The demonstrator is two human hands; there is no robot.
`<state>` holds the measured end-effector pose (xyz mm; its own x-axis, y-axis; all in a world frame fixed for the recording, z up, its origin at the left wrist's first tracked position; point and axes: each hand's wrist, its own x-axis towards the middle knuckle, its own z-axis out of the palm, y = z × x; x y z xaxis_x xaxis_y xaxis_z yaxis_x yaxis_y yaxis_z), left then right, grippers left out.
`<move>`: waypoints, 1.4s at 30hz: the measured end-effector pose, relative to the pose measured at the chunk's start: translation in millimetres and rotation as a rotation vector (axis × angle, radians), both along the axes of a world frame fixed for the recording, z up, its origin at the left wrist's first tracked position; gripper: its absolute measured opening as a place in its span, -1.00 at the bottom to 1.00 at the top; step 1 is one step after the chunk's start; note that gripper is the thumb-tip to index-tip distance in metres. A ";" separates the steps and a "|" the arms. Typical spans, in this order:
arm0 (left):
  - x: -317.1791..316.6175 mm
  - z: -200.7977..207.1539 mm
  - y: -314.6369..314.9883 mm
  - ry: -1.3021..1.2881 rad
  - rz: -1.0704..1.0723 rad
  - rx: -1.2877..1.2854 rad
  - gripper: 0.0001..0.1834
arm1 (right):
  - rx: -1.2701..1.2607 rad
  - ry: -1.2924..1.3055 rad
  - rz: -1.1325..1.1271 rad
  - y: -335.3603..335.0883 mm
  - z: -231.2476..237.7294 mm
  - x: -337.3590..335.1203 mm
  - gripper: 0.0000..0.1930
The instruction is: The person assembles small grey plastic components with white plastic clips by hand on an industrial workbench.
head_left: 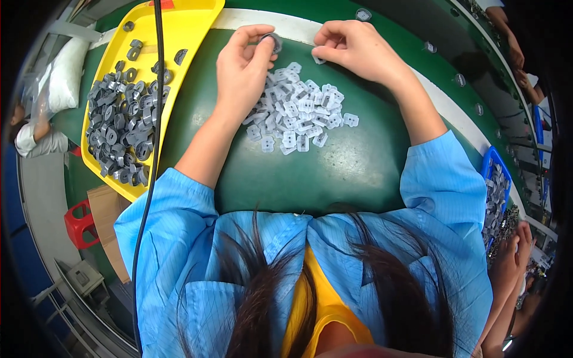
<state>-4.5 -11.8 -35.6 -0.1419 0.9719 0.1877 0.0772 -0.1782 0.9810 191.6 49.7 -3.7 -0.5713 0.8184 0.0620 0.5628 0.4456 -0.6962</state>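
Note:
My left hand [243,68] is closed around a grey ring-shaped plastic part [274,43], pinched between thumb and fingers. To its right, my right hand [358,49] pinches a small clear plastic piece [319,59] at the fingertips; only its edge shows. Below and between both hands lies a loose pile of clear plastic pieces [298,107] on the green table [280,179]. A yellow tray [203,18] at the left holds many more grey ring-shaped parts [116,128], heaped toward its near end.
A black cable [160,77] hangs down across the tray. Beyond a pale rim, a green belt [406,27] carries spaced parts. A blue bin [490,158] of grey parts stands at the right, near other people's hands [513,250]. A red stool [80,225] is at the left.

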 end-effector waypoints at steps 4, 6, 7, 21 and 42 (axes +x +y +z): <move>8.4 0.7 31.1 -0.031 -0.056 -0.032 -0.74 | -0.049 0.079 0.207 9.4 2.5 18.5 -0.74; 8.5 -1.8 42.0 -0.071 -0.089 -0.057 -0.72 | -0.005 0.013 0.210 6.6 2.1 15.8 -0.72; 5.0 -3.8 44.9 -0.072 -0.092 -0.058 -0.72 | 0.040 -0.052 0.216 4.4 2.1 12.8 -0.70; 16.8 11.8 19.7 0.195 -0.093 0.036 -0.57 | -0.220 0.599 -0.106 -2.6 -8.8 -15.9 -0.80; 27.8 7.5 18.5 0.201 -0.085 0.237 -0.64 | -0.067 0.388 -0.170 -7.0 -1.8 -9.7 -0.78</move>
